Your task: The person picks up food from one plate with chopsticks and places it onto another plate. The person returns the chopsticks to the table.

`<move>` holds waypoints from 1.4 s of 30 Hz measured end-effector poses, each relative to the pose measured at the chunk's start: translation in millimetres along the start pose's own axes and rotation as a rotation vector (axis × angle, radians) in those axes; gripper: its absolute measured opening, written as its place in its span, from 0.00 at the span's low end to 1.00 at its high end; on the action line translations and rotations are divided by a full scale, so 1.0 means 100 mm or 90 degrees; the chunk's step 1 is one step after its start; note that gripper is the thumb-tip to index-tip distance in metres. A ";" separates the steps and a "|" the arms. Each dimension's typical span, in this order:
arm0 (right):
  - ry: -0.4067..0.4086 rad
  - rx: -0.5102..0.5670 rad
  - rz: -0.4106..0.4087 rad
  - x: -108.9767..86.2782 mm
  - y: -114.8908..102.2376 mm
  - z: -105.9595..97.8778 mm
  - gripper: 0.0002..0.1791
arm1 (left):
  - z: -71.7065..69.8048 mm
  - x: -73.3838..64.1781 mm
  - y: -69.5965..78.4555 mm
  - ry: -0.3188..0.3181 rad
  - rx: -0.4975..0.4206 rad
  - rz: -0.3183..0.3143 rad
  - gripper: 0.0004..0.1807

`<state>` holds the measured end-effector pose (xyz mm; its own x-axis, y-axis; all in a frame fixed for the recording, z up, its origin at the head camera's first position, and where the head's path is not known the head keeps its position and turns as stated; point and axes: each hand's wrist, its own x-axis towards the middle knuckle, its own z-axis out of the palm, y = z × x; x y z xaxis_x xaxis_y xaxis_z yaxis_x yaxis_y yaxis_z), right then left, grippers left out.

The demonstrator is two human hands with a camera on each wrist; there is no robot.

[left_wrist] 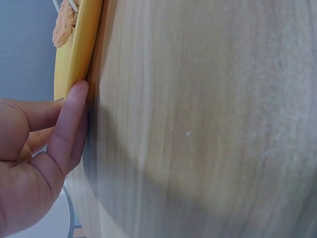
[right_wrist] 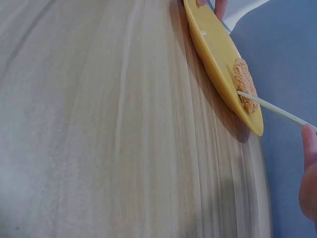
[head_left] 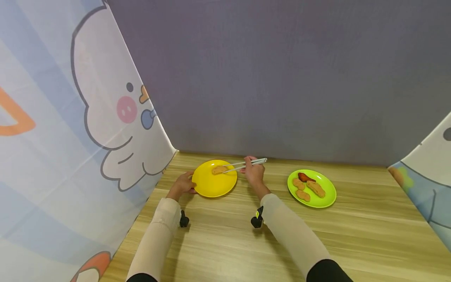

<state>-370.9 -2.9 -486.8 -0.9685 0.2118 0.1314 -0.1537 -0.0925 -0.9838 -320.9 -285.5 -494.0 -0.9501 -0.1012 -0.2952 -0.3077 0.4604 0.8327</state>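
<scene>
My left hand (head_left: 184,183) pinches the left rim of a yellow plate (head_left: 213,188), with finger and thumb at the edge in the left wrist view. On this plate, toward its back right, lies one golden-brown breaded piece of food (head_left: 219,170), like a chicken strip. My right hand (head_left: 254,173), just right of the plate, holds a pair of pale chopsticks (head_left: 261,160). Their tips point left and reach the breaded piece, spread to either side of it. In the right wrist view, one chopstick (right_wrist: 277,110) crosses the near face of the piece.
To the right, a green plate (head_left: 324,201) bears a reddish-brown drumstick (head_left: 305,178), a long breaded strip (head_left: 316,188) and two nugget-like pieces (head_left: 303,195). A grey wall (head_left: 282,98) borders the back of the wooden table (head_left: 225,243). A printed cloth (head_left: 53,176) hangs at the left.
</scene>
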 end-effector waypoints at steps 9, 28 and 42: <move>0.021 0.032 0.025 0.02 0.03 -0.07 0.15 | -0.01 0.03 -0.03 0.002 0.015 -0.001 0.36; 0.015 0.106 0.037 -0.02 -0.01 -0.33 0.17 | -0.01 0.05 -0.02 -0.004 0.017 0.005 0.37; 0.013 0.150 0.031 -0.05 -0.06 -0.49 0.17 | -0.02 0.05 -0.04 0.003 0.047 0.022 0.37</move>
<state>-355.9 44.3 -487.8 -0.9722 0.2205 0.0794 -0.1504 -0.3272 -0.9329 -324.9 -290.0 -498.1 -0.9603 -0.0877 -0.2648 -0.2703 0.5271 0.8057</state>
